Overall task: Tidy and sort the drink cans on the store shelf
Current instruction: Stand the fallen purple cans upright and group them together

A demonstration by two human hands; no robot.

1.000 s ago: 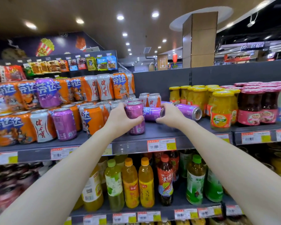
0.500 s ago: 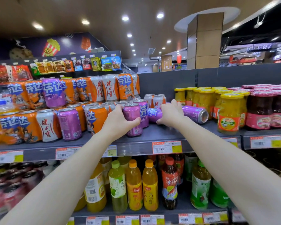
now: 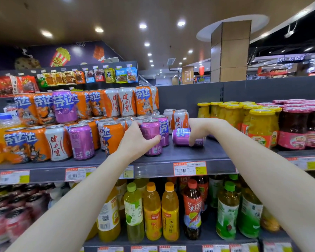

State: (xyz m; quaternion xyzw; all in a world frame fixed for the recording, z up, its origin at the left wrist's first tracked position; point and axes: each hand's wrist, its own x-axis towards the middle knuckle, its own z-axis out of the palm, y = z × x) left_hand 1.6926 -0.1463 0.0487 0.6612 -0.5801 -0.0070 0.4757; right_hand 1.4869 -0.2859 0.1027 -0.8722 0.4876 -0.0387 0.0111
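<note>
On the grey shelf [image 3: 180, 155], my left hand [image 3: 135, 140] wraps an upright purple can [image 3: 151, 135], steadying it; my right hand [image 3: 198, 130] pinches a toppled can [image 3: 182, 137] to stand it.

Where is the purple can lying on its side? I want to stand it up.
In the head view it lies on the upper shelf, right of centre, under the right hand, between the upright purple can and the yellow-lidded jars.

Glossy metal purple cans [image 3: 151, 137], matt grey metal shelf [image 3: 189, 153], glossy plastic bottles [image 3: 152, 211], paper price tags [image 3: 189, 168].
</note>
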